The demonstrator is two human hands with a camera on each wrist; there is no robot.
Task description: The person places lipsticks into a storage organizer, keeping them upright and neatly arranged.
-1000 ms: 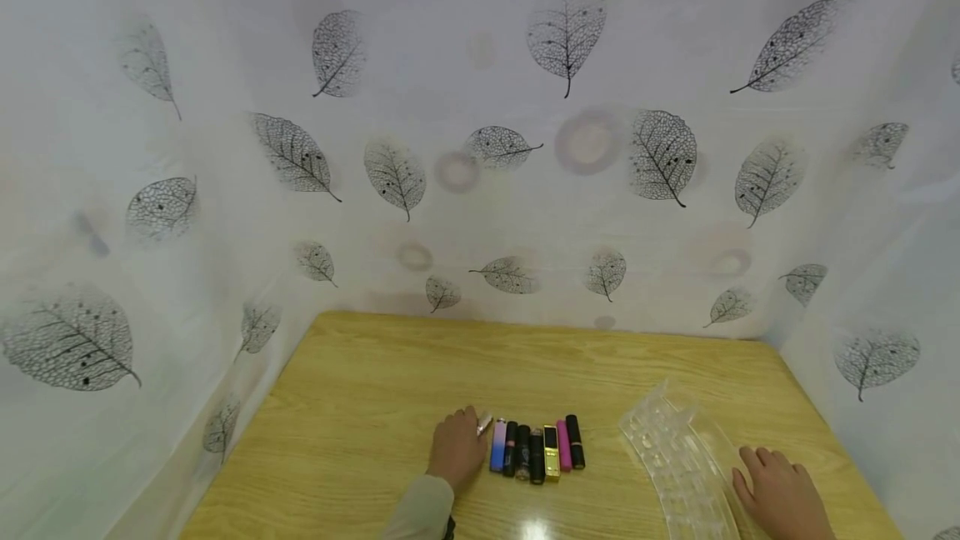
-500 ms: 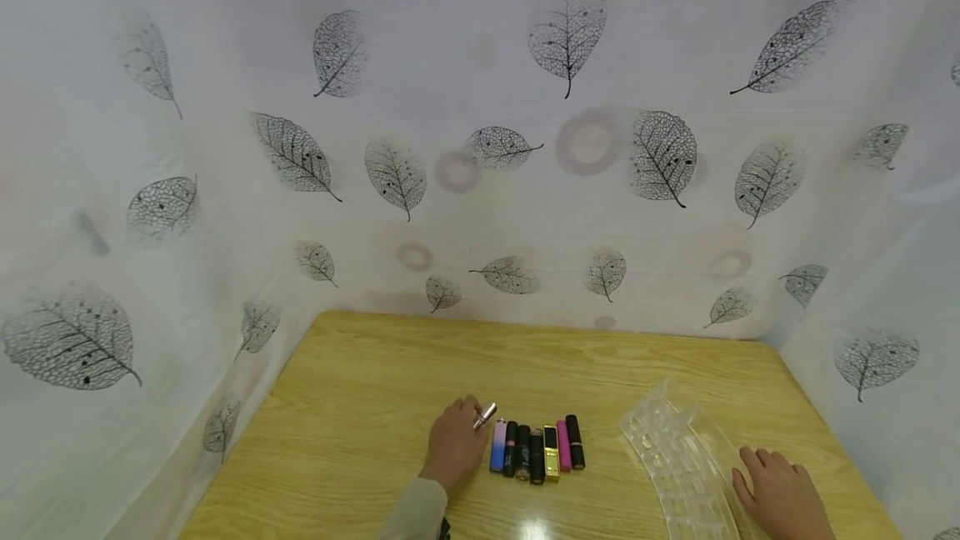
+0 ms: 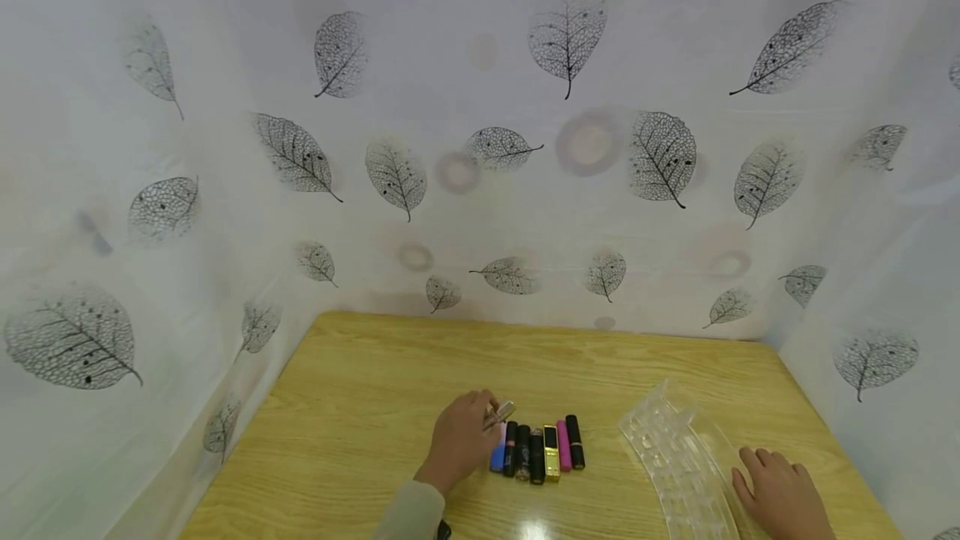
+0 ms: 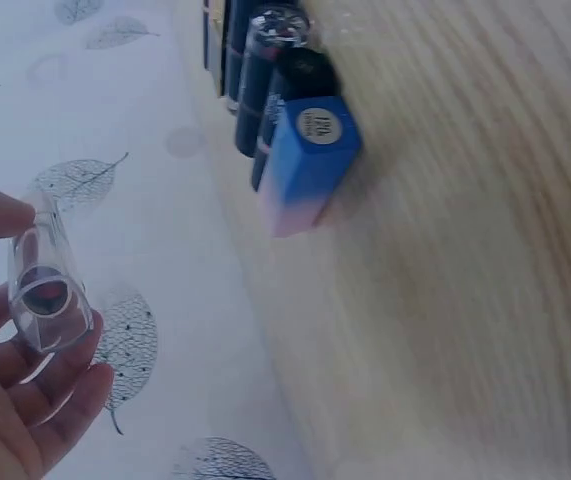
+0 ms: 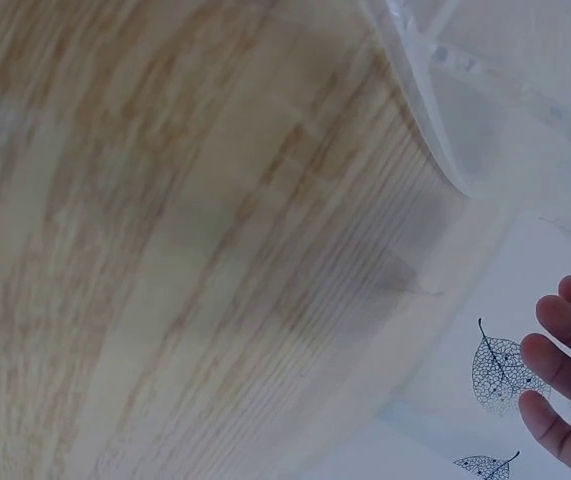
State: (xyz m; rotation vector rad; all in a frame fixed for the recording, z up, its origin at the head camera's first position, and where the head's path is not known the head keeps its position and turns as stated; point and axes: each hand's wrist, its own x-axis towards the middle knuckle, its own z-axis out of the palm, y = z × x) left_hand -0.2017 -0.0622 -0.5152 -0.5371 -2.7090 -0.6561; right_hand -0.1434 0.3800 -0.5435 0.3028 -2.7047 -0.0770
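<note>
My left hand (image 3: 459, 442) pinches a clear-cased lipstick (image 4: 47, 265) between thumb and fingers, raised above the table. Just beneath and beside it stands the left end of a row of lipsticks: a blue-and-pink one (image 4: 313, 160), several black ones (image 3: 522, 452), a black-and-gold one (image 3: 552, 463) and a magenta one (image 3: 564, 445). My right hand (image 3: 783, 492) lies at the right edge of a clear plastic organizer (image 3: 678, 465) with many small compartments. Its fingers are loosely bent and grip nothing, as the right wrist view shows; whether they touch the organizer I cannot tell.
Everything lies on a wood-grain table (image 3: 375, 373). A pale leaf-print sheet (image 3: 480, 215) rises behind its back edge and along both sides. Between the lipstick row and the organizer is a strip of bare tabletop.
My left hand has lifted the clear-cased lipstick off the table and moved it right, over the blue-and-pink one's far end. The right hand and organizer have stayed put.
</note>
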